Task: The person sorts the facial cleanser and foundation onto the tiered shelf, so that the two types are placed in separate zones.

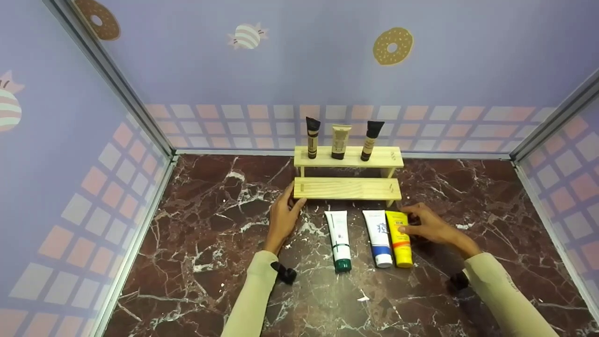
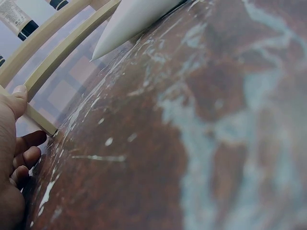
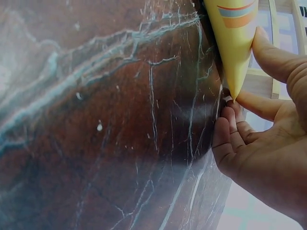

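A two-step wooden rack (image 1: 346,188) stands at the back of the marble table. Three dark and beige tubes (image 1: 340,141) stand on its upper step; the lower step is bare. My left hand (image 1: 282,217) grips the left end of the lower step, thumb on the slat (image 2: 62,52) and fingers (image 2: 24,158) curled beside the leg. A white tube with a green cap (image 1: 339,238), a white tube with a blue cap (image 1: 379,236) and a yellow tube (image 1: 403,248) lie in front. My right hand (image 1: 428,224) pinches the yellow tube (image 3: 232,43) at its flat end.
The dark red marble tabletop (image 1: 196,262) is walled on three sides by lilac panels with metal corner posts (image 1: 543,135). The three lying tubes sit side by side just in front of the rack, caps toward me. The white tube's flat end (image 2: 129,21) shows near my left hand.
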The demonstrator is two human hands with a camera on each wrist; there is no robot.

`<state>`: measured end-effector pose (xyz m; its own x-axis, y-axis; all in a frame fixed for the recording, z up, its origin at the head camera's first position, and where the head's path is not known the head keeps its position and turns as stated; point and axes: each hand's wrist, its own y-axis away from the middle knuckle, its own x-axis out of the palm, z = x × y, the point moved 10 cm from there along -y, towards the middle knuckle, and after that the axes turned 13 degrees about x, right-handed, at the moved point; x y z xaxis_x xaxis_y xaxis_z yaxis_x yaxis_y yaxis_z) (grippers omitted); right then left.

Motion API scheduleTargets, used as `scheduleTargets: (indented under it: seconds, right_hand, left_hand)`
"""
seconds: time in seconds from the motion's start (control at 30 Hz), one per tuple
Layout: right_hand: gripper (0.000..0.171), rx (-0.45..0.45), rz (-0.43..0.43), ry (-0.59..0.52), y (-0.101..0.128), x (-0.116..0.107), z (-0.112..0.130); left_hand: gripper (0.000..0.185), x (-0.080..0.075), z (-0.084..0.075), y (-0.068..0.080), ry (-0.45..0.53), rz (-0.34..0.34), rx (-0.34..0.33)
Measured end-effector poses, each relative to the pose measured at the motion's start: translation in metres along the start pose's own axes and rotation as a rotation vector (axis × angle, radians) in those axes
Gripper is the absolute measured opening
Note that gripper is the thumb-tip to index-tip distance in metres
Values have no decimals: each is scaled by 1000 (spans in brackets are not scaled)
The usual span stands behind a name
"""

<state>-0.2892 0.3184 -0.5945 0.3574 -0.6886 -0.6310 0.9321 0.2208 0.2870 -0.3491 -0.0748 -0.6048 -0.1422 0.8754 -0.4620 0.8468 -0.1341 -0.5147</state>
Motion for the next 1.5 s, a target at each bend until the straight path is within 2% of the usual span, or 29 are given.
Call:
scheduleTargets:
  seconds: [0.23,0.5,0.7,0.9,1.07,1.5]
  right_hand:
    - [52,13,-26,-4,1,0,-3]
    - [48,27,-43,-92,4,-6,-4]
    - [50,25,-53,-91,9,-10,-1]
    - [52,40,-20,-145,13,-12,-2]
    - [53,34,-14,-185,16,-14,0]
    - [54,8,-68,-223,20,-21,8]
  left_hand:
    - [64,1,0,1,-8,3,0]
    - [64,1,1,0,-10,4,-6]
    - [65,2,1,-1,-11,3,25]
    - [64,1,0,-1,-3,-8,45]
    - [64,1,1,-1,-8,-7,30]
    - [65,2,0,-1,1,3,8]
